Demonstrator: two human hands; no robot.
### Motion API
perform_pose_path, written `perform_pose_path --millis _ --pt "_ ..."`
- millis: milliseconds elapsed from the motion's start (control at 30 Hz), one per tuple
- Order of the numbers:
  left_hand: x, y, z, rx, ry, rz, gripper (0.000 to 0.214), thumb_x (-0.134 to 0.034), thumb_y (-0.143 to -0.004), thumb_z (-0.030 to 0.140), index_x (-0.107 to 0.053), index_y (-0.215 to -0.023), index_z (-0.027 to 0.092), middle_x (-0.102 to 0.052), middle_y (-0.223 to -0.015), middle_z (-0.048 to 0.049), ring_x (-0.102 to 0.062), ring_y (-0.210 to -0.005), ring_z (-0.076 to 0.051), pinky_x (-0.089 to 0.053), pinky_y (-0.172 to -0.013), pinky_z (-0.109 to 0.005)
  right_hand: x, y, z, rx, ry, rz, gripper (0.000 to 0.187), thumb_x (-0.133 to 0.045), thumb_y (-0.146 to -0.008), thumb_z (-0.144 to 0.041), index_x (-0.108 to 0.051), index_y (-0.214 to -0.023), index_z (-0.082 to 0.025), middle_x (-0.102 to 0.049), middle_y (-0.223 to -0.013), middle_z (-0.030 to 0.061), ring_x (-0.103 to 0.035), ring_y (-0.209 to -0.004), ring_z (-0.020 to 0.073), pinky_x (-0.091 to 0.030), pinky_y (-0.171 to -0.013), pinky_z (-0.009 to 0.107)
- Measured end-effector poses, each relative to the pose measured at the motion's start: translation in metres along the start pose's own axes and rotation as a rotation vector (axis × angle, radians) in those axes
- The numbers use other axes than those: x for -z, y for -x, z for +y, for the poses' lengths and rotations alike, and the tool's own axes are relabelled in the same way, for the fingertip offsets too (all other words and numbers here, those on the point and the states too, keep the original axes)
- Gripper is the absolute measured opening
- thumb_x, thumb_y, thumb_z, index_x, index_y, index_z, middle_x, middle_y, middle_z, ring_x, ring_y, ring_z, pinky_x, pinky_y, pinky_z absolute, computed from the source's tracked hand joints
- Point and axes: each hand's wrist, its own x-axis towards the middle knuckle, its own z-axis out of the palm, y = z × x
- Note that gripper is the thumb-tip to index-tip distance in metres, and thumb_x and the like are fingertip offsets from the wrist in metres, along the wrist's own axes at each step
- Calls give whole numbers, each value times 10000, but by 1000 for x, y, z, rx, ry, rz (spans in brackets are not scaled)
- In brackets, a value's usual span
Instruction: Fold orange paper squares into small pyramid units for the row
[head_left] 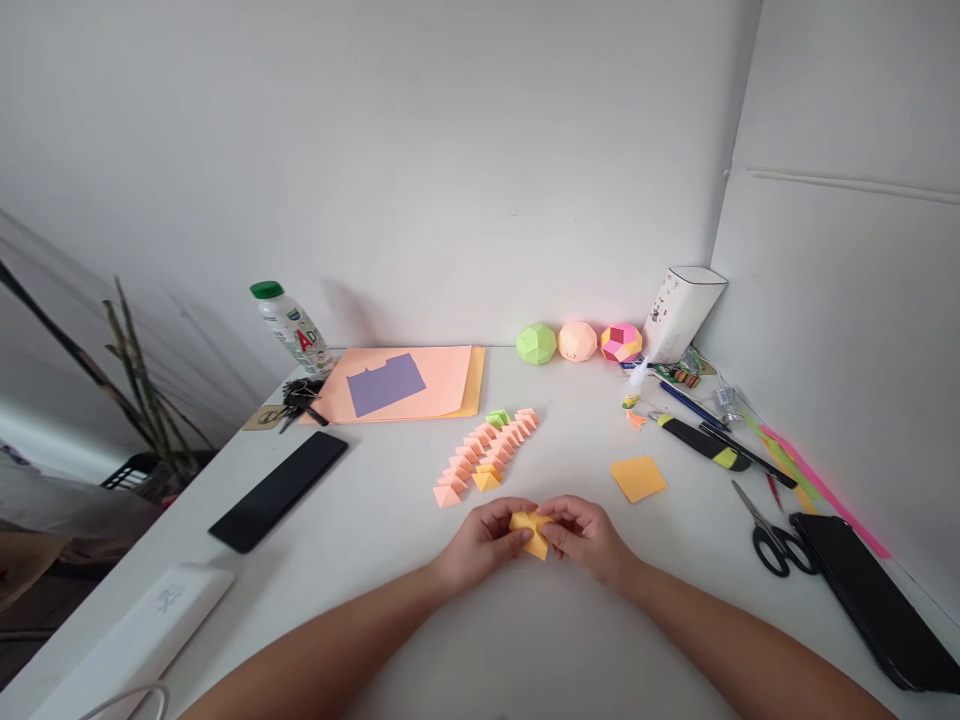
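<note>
Near the front middle of the desk, my left hand (489, 543) and my right hand (586, 538) are both closed on a small orange-yellow folded paper piece (536, 545). Thumbs rest on its near side; fingertips hide parts of its edges. Just beyond my hands lie two slanting rows of folded paper units (459, 470), mostly peach, with a green one (498, 418) at the far end and orange ones (487, 478) at the near end. To the right of my right hand, a stack of square orange paper (639, 479) lies flat.
Paper balls (577, 342) line the wall beside a white box (684, 312). Glue (635, 385), a cutter (697, 440), scissors (772, 535) and a black case (877, 600) lie right. Left are paper sheets (450, 375), a bottle (292, 325), a phone (277, 490) and a white power strip (157, 640).
</note>
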Motion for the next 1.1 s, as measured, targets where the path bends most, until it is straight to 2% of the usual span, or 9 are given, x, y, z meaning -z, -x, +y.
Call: perform_pose_path --millis 633,833,1000,1100 --pt "-2 1 2 -9 61 -29 300 -684 -748 312 -604 -992 156 -664 -829 -49 -612 -739 -161 -455 -667 -292 0 1 1 11 56 -14 201 -609 -805 -331 -620 -921 -167 -622 -716 11 -554 -573 115 -476 -563 259" --pt "-1 0 1 -15 16 -3 293 -683 -747 316 -612 -976 148 -658 -785 -41 -585 -673 -130 -429 -610 -254 0 1 1 16 51 -20 224 -609 -804 -355 -615 -926 -167 -631 -722 14 -547 -558 111 -469 -556 258" --pt "-2 0 3 -29 17 -44 318 -663 -761 350 -600 -997 146 -676 -836 -77 -621 -749 -184 -450 -665 -307 -1 2 -1 15 31 -20 243 -598 -808 -387 -613 -926 -175 -630 -719 13 -541 -553 113 -466 -549 260" --pt "-3 1 4 -41 21 -60 308 -658 -768 352 -596 -992 151 -679 -831 -75 -629 -757 -191 -443 -659 -301 -1 2 -2 13 35 -26 249 -606 -800 -395 -612 -917 -176 -621 -693 6 -534 -537 112 -463 -541 262"
